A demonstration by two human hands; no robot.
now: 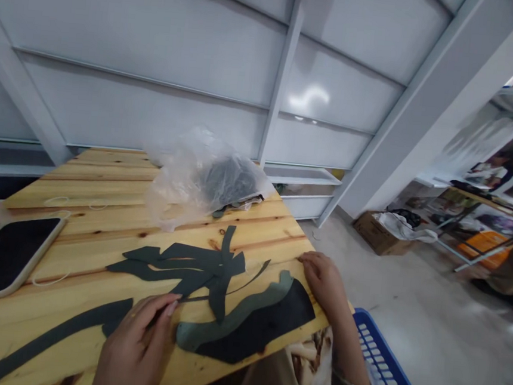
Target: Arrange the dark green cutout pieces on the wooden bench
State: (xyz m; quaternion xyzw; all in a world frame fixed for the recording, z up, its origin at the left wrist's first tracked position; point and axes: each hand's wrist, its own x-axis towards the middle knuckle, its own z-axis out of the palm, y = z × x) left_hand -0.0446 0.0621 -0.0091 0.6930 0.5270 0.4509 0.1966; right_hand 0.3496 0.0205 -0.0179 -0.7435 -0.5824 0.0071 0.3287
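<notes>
Two hands rest on our wooden table [105, 179]: our left hand [138, 341] pinches a thin dark fabric strip [211, 296], while our right hand [323, 282] lies loosely open beside the black cut piece [267, 328].

The left hand [138, 341] lies low and near, palm down, fingers pointing far-right and lightly pinched. The right hand [323, 282] reaches farther right, palm down, fingers loosely curled, wrist bent.
</notes>
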